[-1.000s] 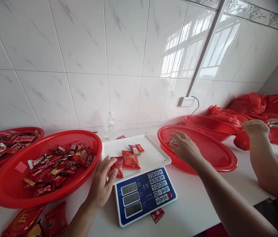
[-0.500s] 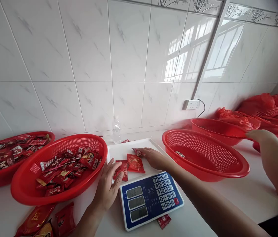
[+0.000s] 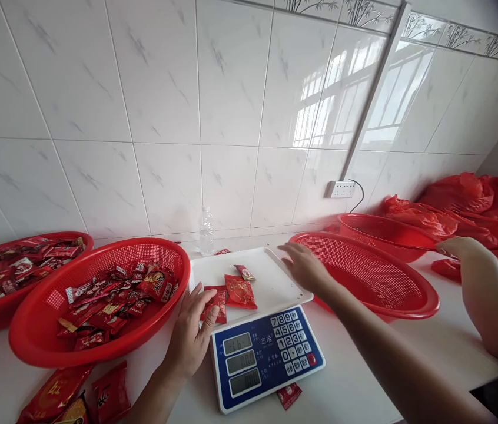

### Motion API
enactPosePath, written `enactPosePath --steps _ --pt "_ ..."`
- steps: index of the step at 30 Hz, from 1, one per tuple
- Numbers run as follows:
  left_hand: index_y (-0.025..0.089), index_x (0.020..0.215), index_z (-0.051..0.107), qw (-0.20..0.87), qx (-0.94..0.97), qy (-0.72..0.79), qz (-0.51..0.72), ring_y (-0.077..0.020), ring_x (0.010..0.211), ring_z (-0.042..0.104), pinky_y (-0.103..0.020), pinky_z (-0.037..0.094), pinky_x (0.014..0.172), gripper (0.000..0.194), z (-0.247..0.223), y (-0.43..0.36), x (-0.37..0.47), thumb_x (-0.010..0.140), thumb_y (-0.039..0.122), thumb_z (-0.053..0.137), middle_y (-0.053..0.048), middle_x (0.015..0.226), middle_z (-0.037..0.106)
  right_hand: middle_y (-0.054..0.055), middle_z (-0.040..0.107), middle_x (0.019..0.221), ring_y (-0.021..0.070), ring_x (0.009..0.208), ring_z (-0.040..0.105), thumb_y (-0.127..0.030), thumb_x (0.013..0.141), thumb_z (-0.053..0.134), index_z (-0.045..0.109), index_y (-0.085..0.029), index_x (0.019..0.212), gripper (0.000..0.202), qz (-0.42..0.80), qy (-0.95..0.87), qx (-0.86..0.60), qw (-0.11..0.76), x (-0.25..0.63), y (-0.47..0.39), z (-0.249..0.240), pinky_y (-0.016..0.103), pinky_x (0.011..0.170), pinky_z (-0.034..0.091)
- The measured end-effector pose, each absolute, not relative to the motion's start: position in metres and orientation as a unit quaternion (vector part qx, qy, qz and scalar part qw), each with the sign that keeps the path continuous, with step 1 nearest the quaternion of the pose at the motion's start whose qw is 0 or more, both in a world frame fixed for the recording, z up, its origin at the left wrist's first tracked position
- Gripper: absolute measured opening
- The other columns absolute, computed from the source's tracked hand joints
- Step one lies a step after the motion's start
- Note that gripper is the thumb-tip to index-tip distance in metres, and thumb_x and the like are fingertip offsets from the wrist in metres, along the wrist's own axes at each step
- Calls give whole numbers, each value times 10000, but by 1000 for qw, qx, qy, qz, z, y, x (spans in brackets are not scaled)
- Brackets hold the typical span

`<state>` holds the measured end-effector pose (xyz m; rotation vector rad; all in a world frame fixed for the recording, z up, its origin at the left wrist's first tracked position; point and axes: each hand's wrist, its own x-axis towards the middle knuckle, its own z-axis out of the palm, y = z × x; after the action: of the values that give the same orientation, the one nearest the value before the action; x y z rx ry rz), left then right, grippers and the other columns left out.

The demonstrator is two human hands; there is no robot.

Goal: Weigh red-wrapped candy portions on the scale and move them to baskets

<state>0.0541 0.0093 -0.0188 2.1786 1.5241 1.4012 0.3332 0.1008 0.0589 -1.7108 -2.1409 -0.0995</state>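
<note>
Three packets [image 3: 239,291] lie on one tray [image 3: 275,281], between the left grip [image 3: 189,331] and right grip [image 3: 313,272]. The left is spread apart by one packet; the right, I can't tell.

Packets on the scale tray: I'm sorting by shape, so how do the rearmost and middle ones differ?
The rearmost packet is small and slim; the middle packet is broader and squarish. The rearmost packet is red with a pale section; the middle packet is mostly red with gold-toned print. Both are wrapped and lie on the white tray.
</note>
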Motion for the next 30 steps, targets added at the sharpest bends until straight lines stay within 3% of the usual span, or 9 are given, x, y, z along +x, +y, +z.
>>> enactPosePath --steps 3,8,11,15,19,25,30 --pt "217 1167 614 60 724 504 467 -277 1315 443 -508 388 1067 346 -19 10 53 946 399 421 -101 1270 623 71 583 1306 222 1201 523 -334 932 496 549 -230 1283 370 24 -820 -549 162 293 98 45 359 987 428" --pt "206 1172 612 49 727 513 453 -277 1311 449 -498 430 1034 353 -16 10 50 951 389 406 -108 1269 623 76 636 1127 198 976 624 -394 949 497 580 -176 1177 327 74 -827 -538 142 251 103 36 402 842 508" --pt "215 1163 617 37 734 510 446 -273 1293 471 -500 426 1038 340 -14 9 51 954 378 404 -96 1254 635 57 631 1051 176 903 621 -348 930 544 595 -152 1097 263 73 -819 -550 149 249 106 38 381 791 517" --pt "234 1149 625 31 742 505 441 -273 1291 474 -496 423 1042 310 -12 7 53 950 359 422 -80 1229 650 47 627 1017 136 824 612 -150 905 488 646 -195 988 183 48 -801 -568 182 269 101 47 250 681 474" --pt "238 1130 633 38 742 503 441 -271 1277 490 -493 429 1038 302 -12 7 54 948 363 428 -70 1196 668 91 570 1153 187 890 601 -134 888 438 629 -209 1057 266 -11 -746 -626 227 318 98 60 273 661 464" --pt "246 1119 636 43 741 498 449 -276 1275 489 -511 403 1054 292 -12 8 55 944 364 434 -63 1182 675 189 503 1304 362 1214 458 -219 894 451 573 -181 1215 345 -40 -713 -660 232 361 96 60 546 891 433" --pt "239 1185 597 53 729 502 463 -268 1280 482 -495 404 1055 320 -15 8 55 937 375 447 -80 1237 640 87 458 1426 242 1280 458 -420 899 516 519 -247 1328 462 68 -837 -515 175 305 70 46 389 1000 435"
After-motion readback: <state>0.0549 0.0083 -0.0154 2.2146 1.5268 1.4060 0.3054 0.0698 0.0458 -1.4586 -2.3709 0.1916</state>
